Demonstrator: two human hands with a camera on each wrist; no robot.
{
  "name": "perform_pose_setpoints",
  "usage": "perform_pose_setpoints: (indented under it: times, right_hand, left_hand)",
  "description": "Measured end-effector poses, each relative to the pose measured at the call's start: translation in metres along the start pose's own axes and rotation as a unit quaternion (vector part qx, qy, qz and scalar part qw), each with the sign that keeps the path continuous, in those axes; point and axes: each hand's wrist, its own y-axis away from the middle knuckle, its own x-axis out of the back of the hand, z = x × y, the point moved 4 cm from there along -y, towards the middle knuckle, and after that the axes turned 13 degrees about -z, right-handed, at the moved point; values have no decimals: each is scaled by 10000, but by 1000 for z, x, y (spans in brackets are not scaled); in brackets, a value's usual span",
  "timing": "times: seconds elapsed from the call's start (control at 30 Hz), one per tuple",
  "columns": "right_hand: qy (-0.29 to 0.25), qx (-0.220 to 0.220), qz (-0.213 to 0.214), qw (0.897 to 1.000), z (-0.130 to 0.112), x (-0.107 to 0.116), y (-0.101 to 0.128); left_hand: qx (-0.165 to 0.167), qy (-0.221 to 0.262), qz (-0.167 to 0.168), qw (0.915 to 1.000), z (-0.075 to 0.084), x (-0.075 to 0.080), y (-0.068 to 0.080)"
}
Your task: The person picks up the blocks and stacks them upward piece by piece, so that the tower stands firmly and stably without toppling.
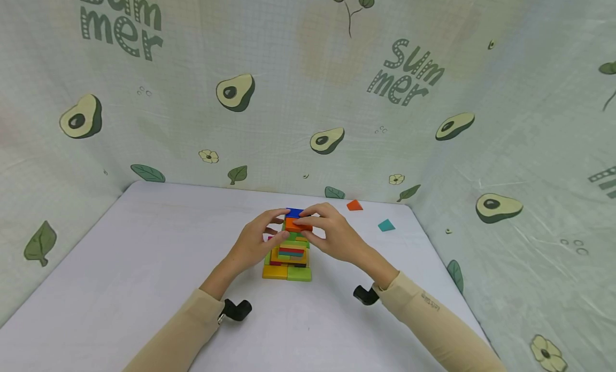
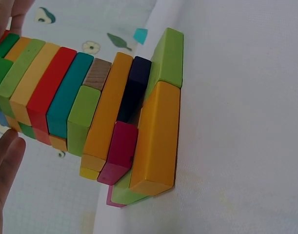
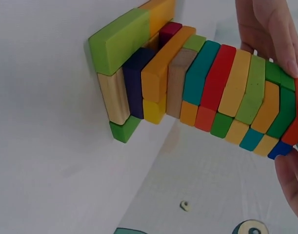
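A tower of coloured wooden blocks (image 1: 292, 252) stands on the white table. On its top lie an orange-red block (image 1: 291, 225) and, behind it, a blue block (image 1: 291, 213). My right hand (image 1: 337, 234) grips the orange-red block at its right end, fingers over the front and top. At the tower's upper left, my left hand (image 1: 255, 241) has its index fingertip at the blue block and its thumb near the front, fingers loosely bent. Stacked green, yellow, red and teal blocks (image 2: 69, 97) form the narrow middle. Wider green and orange base blocks (image 3: 120, 41) sit below.
An orange piece (image 1: 354, 205) and a teal piece (image 1: 386, 225) lie at the back right of the table (image 1: 144, 243). A patterned cloth (image 1: 284, 56) hangs behind and at the sides. Black wrist cameras (image 1: 237, 310) hang under both sleeves.
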Motion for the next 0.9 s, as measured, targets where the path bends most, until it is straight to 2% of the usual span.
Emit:
perform_pose_setpoints:
  times: [0.13, 0.23, 0.4, 0.6, 0.7, 0.8, 0.9]
  right_hand:
    - [-113, -124, 68, 9998, 7, 6, 4]
    - [-246, -347, 170, 9990, 23, 13, 12]
    - [-424, -668, 253, 9965, 61, 20, 34]
    - [-429, -1122, 68, 9927, 115, 21, 71]
    - [-502, -1721, -135, 9837, 152, 16, 95]
    - [-508, -2466, -436, 9668, 188, 9, 121]
    - [-517, -3023, -675, 9494, 216, 2, 144]
  left_hand:
    - [49, -37, 3, 10000, 0, 1, 1]
    - [117, -74, 15, 9999, 0, 1, 1]
    - [136, -102, 30, 9999, 1, 2, 2]
    - [111, -136, 50, 9998, 0, 3, 3]
    - [108, -121, 39, 9999, -1, 3, 5]
    - [128, -123, 14, 9998, -1, 2, 6]
    - [136, -150, 16, 9998, -1, 2, 7]
